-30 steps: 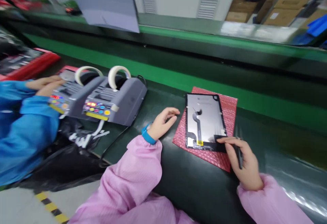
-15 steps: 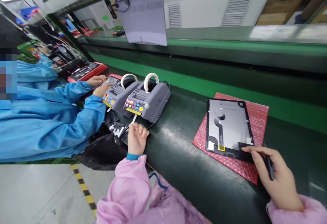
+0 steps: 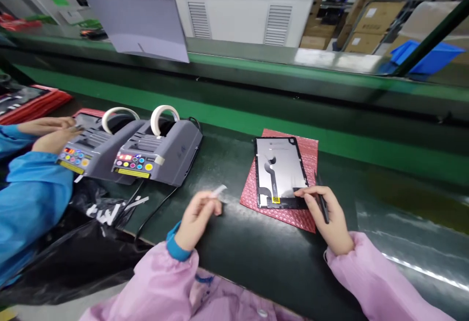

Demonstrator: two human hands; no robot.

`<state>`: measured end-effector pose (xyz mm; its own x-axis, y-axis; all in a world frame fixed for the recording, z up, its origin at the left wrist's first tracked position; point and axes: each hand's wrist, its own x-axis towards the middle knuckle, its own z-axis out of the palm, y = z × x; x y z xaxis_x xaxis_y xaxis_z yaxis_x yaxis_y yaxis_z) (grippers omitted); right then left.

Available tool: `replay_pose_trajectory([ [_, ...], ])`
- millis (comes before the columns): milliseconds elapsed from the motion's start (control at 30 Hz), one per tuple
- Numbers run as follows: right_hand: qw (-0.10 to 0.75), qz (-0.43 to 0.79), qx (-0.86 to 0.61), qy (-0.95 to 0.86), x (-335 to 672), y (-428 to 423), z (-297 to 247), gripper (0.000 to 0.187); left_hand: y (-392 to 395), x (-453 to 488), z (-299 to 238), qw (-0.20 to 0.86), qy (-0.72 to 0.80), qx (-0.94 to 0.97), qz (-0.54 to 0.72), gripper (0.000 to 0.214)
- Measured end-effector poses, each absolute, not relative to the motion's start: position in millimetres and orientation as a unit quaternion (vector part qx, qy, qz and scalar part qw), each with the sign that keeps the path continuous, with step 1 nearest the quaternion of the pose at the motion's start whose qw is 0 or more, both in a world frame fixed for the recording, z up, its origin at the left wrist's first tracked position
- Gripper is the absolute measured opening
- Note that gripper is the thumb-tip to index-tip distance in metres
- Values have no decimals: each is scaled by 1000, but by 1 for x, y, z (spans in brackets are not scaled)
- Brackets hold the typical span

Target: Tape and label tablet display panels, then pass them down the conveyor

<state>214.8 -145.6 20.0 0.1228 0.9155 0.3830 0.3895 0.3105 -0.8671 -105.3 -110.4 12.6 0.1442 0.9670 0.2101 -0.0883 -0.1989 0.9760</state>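
Note:
My left hand (image 3: 200, 218) is closed, pinching a short strip of white tape (image 3: 219, 191) above the green bench, left of the panel. A tablet screen panel (image 3: 286, 164), silver-backed with a black border, lies on a red bubble-wrap bag (image 3: 311, 157). Over its near right corner is my right hand (image 3: 326, 216), fingers curled round slim black tweezers (image 3: 323, 209). The right fingertips touch a small black flap (image 3: 296, 190) at the panel's lower edge; whether they grip it I cannot tell. A dark ribbon cable (image 3: 272, 179) with a yellow label runs down the panel.
Two grey tape dispensers (image 3: 157, 152) with white rolls stand to the left. A co-worker's blue sleeve (image 3: 40, 189) and hands are beyond them. A black plastic bag (image 3: 84, 252) hangs at the bench's front edge, with tape scraps nearby. A monitor (image 3: 135, 13) overhangs the bench at the back.
My left hand has come away from the near dispenser toward the panel, bringing a tape strip with it. My right hand stays at the panel's corner. The view has turned right.

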Motion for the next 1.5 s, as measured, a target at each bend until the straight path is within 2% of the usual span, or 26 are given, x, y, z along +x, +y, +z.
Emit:
replay_pose_trajectory([
  [67, 532, 288, -513, -609, 207, -142, 24, 8, -105, -81, 13, 467, 338, 691, 436, 26],
  [133, 530, 335, -494, -603, 198, -138, 26, 20, -94, -58, 15, 430, 289, 763, 387, 26],
  [267, 551, 396, -467, -567, 184, -128, 34, 36, -70, -19, 19, 383, 231, 806, 388, 27],
  [400, 585, 403, -461, -532, 178, -116, 46, 40, -59, -5, 22, 369, 211, 824, 373, 30],
  [567, 588, 381, -459, -547, 182, -101, 63, 41, -60, -8, 21, 356, 233, 829, 362, 42],
  [667, 594, 368, -465, -544, 190, -89, 74, 41, -56, -11, 20, 353, 270, 807, 390, 38],
  [733, 561, 374, -488, -554, 195, -79, 77, 44, -50, -15, 21, 345, 299, 796, 399, 30],
  [867, 425, 443, -521, -593, 199, -60, 61, 51, -34, -25, 22, 318, 322, 800, 395, 24],
  [933, 398, 461, -523, -596, 198, -55, 46, 54, -27, -28, 22, 306, 327, 803, 394, 24],
  [1100, 418, 452, -528, -585, 191, -51, 23, 52, -21, -31, 20, 296, 336, 815, 367, 29],
  [1500, 444, 363, -561, -597, 179, -50, 18, 42, -26, -26, 15, 265, 356, 856, 266, 30],
])
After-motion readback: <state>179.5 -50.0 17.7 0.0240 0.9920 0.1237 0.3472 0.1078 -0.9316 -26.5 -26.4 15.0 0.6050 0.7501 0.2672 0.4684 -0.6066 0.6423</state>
